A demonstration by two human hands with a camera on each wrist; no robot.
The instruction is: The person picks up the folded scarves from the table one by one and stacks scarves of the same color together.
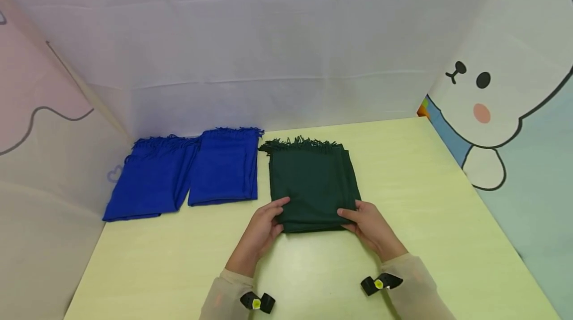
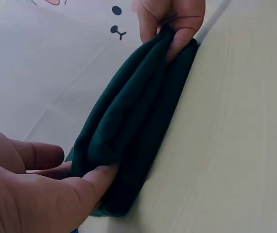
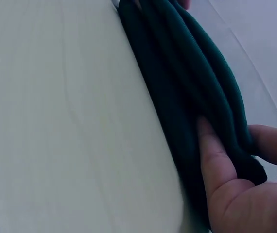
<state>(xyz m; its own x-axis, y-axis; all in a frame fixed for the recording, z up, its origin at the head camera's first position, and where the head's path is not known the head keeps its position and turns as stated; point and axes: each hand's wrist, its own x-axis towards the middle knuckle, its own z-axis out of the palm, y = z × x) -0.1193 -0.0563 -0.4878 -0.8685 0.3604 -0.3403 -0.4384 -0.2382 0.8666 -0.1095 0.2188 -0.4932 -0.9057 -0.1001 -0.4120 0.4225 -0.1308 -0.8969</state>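
Note:
A dark green fringed scarf [image 1: 309, 175], folded into a rough square, lies on the table with its fringe toward the back. At its near left corner my left hand [image 1: 264, 225] pinches the folded layers; in the left wrist view the thumb [image 2: 97, 182] goes in between the folds. My right hand [image 1: 369, 225] grips the near right corner. The right wrist view has one digit [image 3: 214, 155] tucked between the layers and another finger on the outer side. Several stacked folds of the green scarf [image 3: 177, 82] show along the near edge.
Two folded blue fringed scarves, one at the far left [image 1: 149, 178] and one beside the green scarf [image 1: 224, 168], lie on the pale yellow table [image 1: 179, 260]. A white cloth [image 1: 268, 46] hangs behind the table, and a cartoon-printed cloth [image 1: 515, 111] hangs at the right.

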